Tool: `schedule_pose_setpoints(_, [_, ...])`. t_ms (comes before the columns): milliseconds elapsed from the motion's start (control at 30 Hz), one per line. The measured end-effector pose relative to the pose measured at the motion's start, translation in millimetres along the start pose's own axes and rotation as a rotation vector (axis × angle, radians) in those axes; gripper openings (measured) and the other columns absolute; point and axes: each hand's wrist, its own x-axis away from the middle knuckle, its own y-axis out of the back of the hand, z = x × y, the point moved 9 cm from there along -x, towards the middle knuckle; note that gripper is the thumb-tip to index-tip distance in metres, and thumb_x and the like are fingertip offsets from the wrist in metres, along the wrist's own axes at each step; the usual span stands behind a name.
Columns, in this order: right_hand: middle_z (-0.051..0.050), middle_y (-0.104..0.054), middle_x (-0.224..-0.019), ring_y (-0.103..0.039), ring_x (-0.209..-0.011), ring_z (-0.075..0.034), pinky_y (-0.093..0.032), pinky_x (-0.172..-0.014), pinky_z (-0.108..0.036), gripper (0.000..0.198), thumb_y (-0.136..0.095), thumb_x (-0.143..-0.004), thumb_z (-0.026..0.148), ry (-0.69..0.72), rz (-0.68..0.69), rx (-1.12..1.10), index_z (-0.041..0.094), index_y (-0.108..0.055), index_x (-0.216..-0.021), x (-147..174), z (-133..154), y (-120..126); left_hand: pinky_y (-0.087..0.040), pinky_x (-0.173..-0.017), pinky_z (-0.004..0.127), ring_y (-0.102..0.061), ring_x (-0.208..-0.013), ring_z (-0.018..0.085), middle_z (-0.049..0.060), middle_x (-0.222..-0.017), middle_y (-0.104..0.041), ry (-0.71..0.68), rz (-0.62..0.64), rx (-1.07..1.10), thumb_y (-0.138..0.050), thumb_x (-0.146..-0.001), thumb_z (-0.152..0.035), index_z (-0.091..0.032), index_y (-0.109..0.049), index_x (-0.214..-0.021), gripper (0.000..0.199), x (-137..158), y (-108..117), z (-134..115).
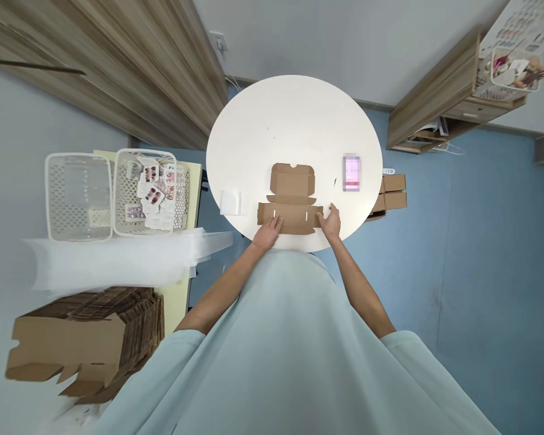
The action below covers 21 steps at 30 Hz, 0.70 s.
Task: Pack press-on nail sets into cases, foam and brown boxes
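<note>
A flat, unfolded brown cardboard box (292, 214) lies near the front edge of the round white table (294, 115), its lid panel pointing away from me and its side flaps spread out. My left hand (267, 234) rests on the box's near left part, fingers stretched over the cardboard by a slot. At the right end, the thumb of my right hand (331, 224) touches the side flap, while the other fingers extend past it over the table. Left of the box is a small white packet (230, 203). A phone with a blurred pink screen (351, 173) lies to the right.
On a side table at left stand a white basket of nail sets on cards (151, 193), another white basket (79, 196), white translucent sheets (118, 261) and a stack of flat cardboard boxes (90, 341). Brown boxes (395, 192) sit beyond the table's right edge. A wooden cabinet (439, 90) is farther right.
</note>
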Motion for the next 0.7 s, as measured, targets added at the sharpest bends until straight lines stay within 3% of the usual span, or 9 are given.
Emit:
schedule_pose_setpoints(100, [-0.024,-0.050,-0.171,-0.054,-0.156,-0.037,-0.049,-0.126,-0.053,0.086,-0.066,-0.099,0.039,0.123,0.115,0.015,0.014,-0.035,-0.175,-12.8,33.6,-20.3,-0.040,-0.138,0.047,-0.042,-0.169,0.034,0.017,-0.181,-0.044,0.081,-0.012,0.079,-0.064,-0.094,-0.012,-0.019,-0.060,-0.163,0.069,9.4,6.6,23.1])
schedule_pose_setpoints(233, [-0.022,-0.052,-0.168,-0.061,-0.146,-0.040,-0.054,-0.121,-0.062,0.097,-0.066,-0.098,0.032,0.194,0.228,0.071,0.023,-0.018,-0.182,-30.9,62.9,-52.5,-0.046,-0.135,0.048,-0.051,-0.164,0.035,0.010,-0.180,-0.047,0.151,-0.039,0.170,-0.066,-0.100,-0.026,-0.023,-0.076,-0.146,0.047,17.1,14.3,37.2])
schedule_pose_setpoints(367, [-0.022,-0.055,-0.162,-0.067,-0.135,-0.038,-0.057,-0.118,-0.062,0.101,-0.060,-0.101,0.029,0.275,0.291,0.138,0.022,-0.004,-0.185,-35.5,75.5,-74.7,-0.047,-0.134,0.049,-0.059,-0.157,0.035,0.007,-0.174,-0.056,0.218,-0.106,0.278,-0.067,-0.098,-0.022,-0.025,-0.087,-0.127,0.035,18.6,19.8,38.7])
schedule_pose_setpoints(533, [-0.022,-0.049,-0.161,-0.075,-0.113,-0.034,-0.066,-0.102,-0.054,0.110,-0.064,-0.103,0.035,0.343,0.349,0.186,0.028,0.009,-0.185,-18.5,73.2,-86.0,-0.052,-0.129,0.045,-0.063,-0.152,0.032,0.008,-0.171,-0.060,0.242,-0.138,0.276,-0.060,-0.098,-0.013,-0.021,-0.087,-0.122,0.037,20.9,23.0,34.9])
schedule_pose_setpoints(633, [-0.023,-0.047,-0.160,-0.073,-0.122,-0.039,-0.065,-0.103,-0.057,0.127,-0.080,-0.097,0.045,0.360,0.371,0.221,0.031,0.011,-0.184,-1.5,66.0,-87.9,-0.054,-0.126,0.043,-0.068,-0.145,0.030,0.009,-0.164,-0.066,0.287,-0.175,0.325,-0.062,-0.093,-0.009,-0.021,-0.083,-0.129,0.043,23.0,27.4,38.7])
schedule_pose_setpoints(700, [-0.024,-0.044,-0.163,-0.070,-0.130,-0.043,-0.064,-0.105,-0.061,0.141,-0.091,-0.090,0.050,0.381,0.412,0.245,0.034,0.015,-0.183,12.1,60.7,-90.4,-0.057,-0.122,0.042,-0.074,-0.136,0.028,0.011,-0.157,-0.071,0.355,-0.208,0.410,-0.064,-0.090,-0.006,-0.021,-0.074,-0.146,0.059,24.2,30.4,45.6])
